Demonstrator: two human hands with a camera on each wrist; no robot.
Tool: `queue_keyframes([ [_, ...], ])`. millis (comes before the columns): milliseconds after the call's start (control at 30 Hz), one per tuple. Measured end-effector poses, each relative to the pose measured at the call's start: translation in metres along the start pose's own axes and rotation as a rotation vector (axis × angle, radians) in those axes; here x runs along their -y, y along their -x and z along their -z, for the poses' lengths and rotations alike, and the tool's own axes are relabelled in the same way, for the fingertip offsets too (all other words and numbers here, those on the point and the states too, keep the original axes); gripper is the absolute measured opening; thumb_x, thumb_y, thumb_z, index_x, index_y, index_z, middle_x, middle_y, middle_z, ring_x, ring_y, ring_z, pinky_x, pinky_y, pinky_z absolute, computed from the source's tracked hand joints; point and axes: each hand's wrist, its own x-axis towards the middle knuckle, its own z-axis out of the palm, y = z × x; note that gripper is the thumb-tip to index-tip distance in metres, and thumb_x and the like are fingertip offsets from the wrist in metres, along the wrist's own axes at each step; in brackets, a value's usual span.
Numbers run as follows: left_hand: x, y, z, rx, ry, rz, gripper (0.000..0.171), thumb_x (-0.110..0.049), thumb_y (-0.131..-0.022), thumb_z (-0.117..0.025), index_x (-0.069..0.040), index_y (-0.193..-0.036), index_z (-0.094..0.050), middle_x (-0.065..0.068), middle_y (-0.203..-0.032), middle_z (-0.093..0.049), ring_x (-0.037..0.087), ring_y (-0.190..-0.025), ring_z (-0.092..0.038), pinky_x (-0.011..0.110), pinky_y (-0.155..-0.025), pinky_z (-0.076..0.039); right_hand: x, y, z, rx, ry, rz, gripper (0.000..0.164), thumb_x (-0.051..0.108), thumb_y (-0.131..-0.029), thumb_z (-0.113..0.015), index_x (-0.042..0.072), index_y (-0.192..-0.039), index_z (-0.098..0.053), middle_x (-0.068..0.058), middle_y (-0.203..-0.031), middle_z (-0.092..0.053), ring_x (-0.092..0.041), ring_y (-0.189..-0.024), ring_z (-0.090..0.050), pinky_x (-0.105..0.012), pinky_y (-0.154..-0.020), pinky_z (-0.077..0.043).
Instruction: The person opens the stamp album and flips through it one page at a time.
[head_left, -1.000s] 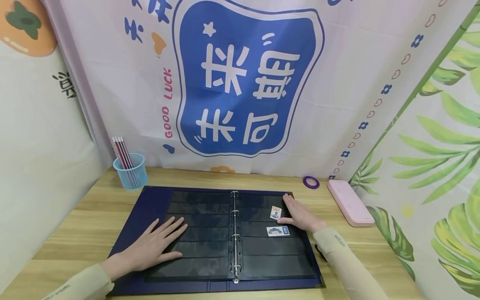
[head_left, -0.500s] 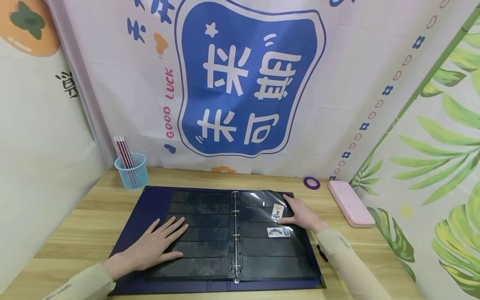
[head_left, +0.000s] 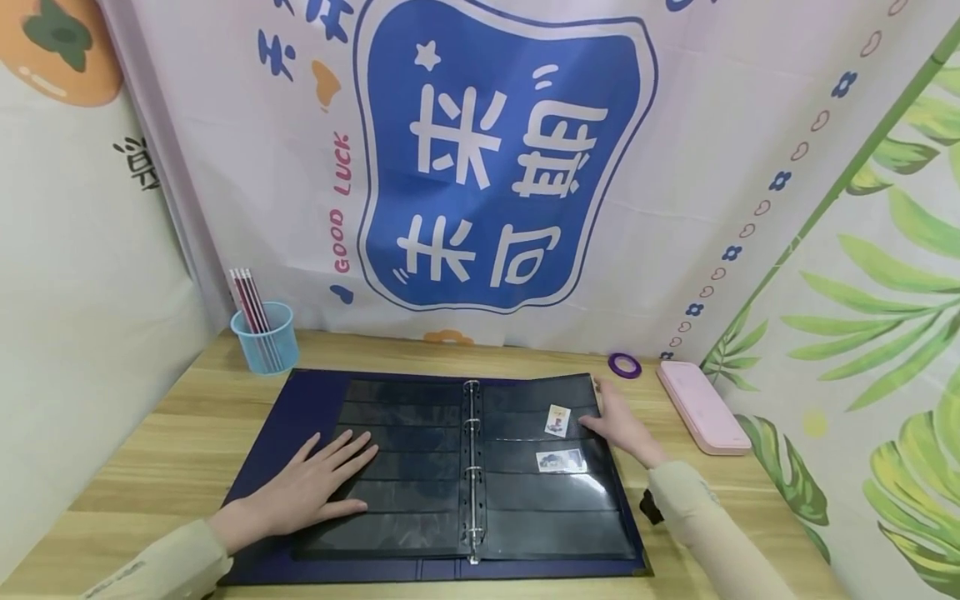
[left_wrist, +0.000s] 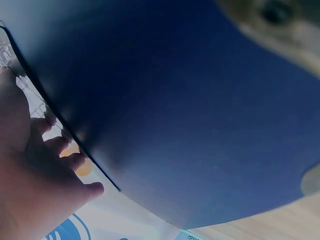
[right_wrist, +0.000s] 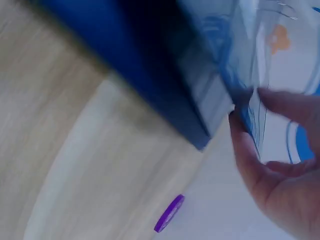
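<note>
An open navy ring binder [head_left: 281, 458] with black pocket pages lies on the table in the head view. My left hand [head_left: 300, 487] rests flat on its left side, fingers spread across the cover and left page. My right hand [head_left: 621, 423] pinches the outer edge of the right-hand pocket page [head_left: 551, 504] near its top corner; the right wrist view shows thumb and fingers [right_wrist: 245, 150] on either side of the sheet. That corner is raised off the binder. Two stamps, an upright one [head_left: 557, 421] and a wide one [head_left: 561, 461], sit in that page's pockets.
A blue cup [head_left: 270, 342] with several pencils stands at the back left. Behind the binder on the right are a purple tape roll [head_left: 624, 365] and a pink case [head_left: 702, 408]. A printed cloth [head_left: 480, 325] hangs along the table's back edge.
My right hand has shifted from lying on the page to its outer edge and now pinches it. The page's upper corner has risen. My left hand has stayed in place.
</note>
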Motion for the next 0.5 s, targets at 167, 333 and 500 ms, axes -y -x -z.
queue_keyframes([
  [167,0.000,0.000,0.002,0.007,0.012,0.000,0.079,-0.069,-0.092,-0.047,-0.019,-0.153,-0.040,0.010,-0.160,-0.036,0.038,-0.147,-0.036,0.071,-0.112,-0.023,0.005,0.004,0.018,0.095,-0.175,-0.139,0.028,0.007,-0.094,-0.060,-0.016,-0.108,-0.058,-0.027,-0.093,-0.068,-0.030,-0.078,-0.069,-0.043,-0.073,-0.061],
  [333,0.000,-0.001,0.001,0.013,0.011,-0.016,0.078,-0.068,-0.093,-0.046,-0.017,-0.153,-0.040,0.011,-0.160,-0.036,0.039,-0.147,-0.036,0.068,-0.113,-0.026,0.020,0.001,0.039,0.183,-0.274,-0.168,0.019,0.007,-0.099,-0.054,-0.006,-0.085,-0.057,0.001,-0.064,-0.049,-0.007,-0.056,-0.051,-0.022,-0.053,-0.055],
  [500,0.002,0.000,0.001,0.018,0.015,-0.030,0.078,-0.067,-0.094,-0.046,-0.015,-0.153,-0.040,0.013,-0.160,-0.036,0.041,-0.146,-0.036,0.066,-0.114,-0.028,0.043,-0.007,0.058,0.108,-0.171,-0.104,0.025,0.010,-0.097,-0.059,-0.002,-0.076,-0.059,0.004,-0.057,-0.051,-0.008,-0.051,-0.055,-0.026,-0.053,-0.057],
])
